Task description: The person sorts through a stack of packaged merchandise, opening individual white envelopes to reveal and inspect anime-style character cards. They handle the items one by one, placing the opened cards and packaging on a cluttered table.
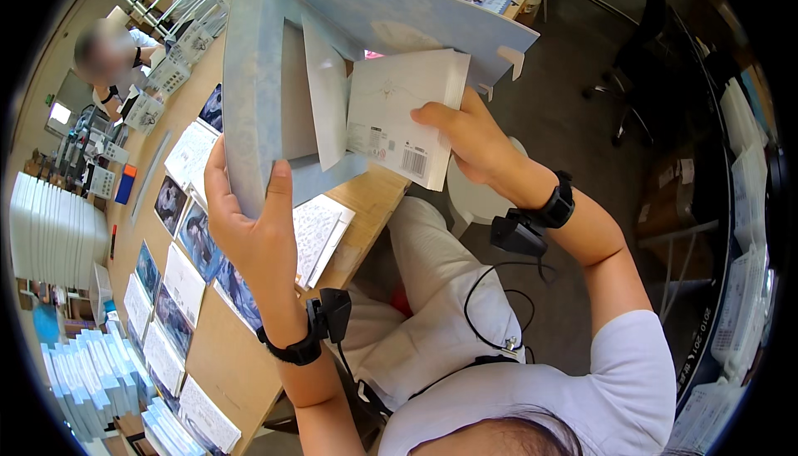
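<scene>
My left hand (255, 225) grips the lower left side of a pale blue cardboard box (252, 100), its thumb on the near face. The box is tilted up above the table, with its wide flap (411, 16) spread to the right. A white sheet or flap (325, 94) stands out from the box's opening. In my right hand (461, 128) is a thick, white printed booklet or stack of cards (399, 113) with a barcode, thumb on its face and fingers behind. The booklet's left edge is close to the white sheet; whether they touch I cannot tell.
Several stacks of illustrated cards (199, 231) and white printed cards (321, 238) lie on the wooden table (224, 362). Blue-and-white packs (93, 375) stand at the lower left. Another person (106, 51) works at the upper left. A white stool (480, 197) and an office chair (648, 51) are at the right.
</scene>
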### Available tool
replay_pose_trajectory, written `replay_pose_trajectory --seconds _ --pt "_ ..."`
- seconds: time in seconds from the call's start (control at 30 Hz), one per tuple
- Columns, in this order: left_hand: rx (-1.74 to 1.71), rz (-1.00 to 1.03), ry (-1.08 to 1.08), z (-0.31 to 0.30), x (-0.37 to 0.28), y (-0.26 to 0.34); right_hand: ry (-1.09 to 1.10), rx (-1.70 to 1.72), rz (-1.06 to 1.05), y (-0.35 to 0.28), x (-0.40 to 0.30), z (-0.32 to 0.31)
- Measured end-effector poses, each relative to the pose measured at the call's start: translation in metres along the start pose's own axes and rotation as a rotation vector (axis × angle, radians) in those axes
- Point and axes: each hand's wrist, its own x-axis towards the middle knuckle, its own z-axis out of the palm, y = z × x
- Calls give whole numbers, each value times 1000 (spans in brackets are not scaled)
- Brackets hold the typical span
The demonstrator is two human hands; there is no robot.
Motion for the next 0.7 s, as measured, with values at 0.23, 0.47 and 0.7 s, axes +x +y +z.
replay_pose_trajectory --seconds 0.23,0.47,0.7 --pt "-39 -48 24 -9 0 -5 -10 -158 4 0 13 7" --pt "-52 -73 44 -15 0 -16 33 -123 -29 -2 9 7" --pt "-272 -201 121 -28 5 -46 35 -146 -117 -34 2 19"
